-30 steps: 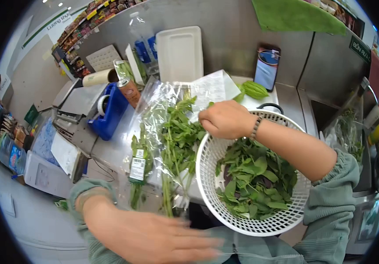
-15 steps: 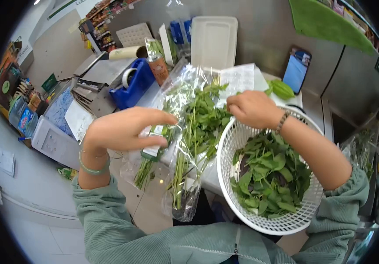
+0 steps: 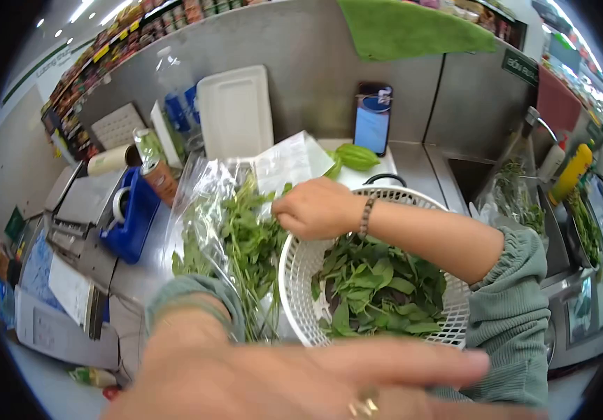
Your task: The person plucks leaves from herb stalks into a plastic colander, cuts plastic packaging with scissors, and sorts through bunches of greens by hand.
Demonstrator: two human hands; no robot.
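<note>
Close to the camera, my left hand (image 3: 266, 381) is large and blurred, with its fingers stretched out and a ring on one finger. Nothing shows in it. My right hand (image 3: 315, 210) is closed over the far left rim of a white perforated basket (image 3: 300, 269), beside the leafy green stems (image 3: 245, 227). Whatever its curled fingers hold is hidden. Loose green leaves (image 3: 378, 287) fill the basket's lower part. Clear plastic wrapping (image 3: 200, 192) lies around and beside the stems, left of the basket.
A blue tape dispenser (image 3: 133, 224) and a spray can (image 3: 159, 180) stand at the left. Behind are a white tray (image 3: 235, 112), white paper (image 3: 293, 162), green ridged gourds (image 3: 357, 157) and a propped phone (image 3: 373, 119). To the right is a sink (image 3: 471, 178).
My left hand has come up from beside the bagged stems to right before the camera. The view has swung rightward. My right hand stays closed by the basket's rim.
</note>
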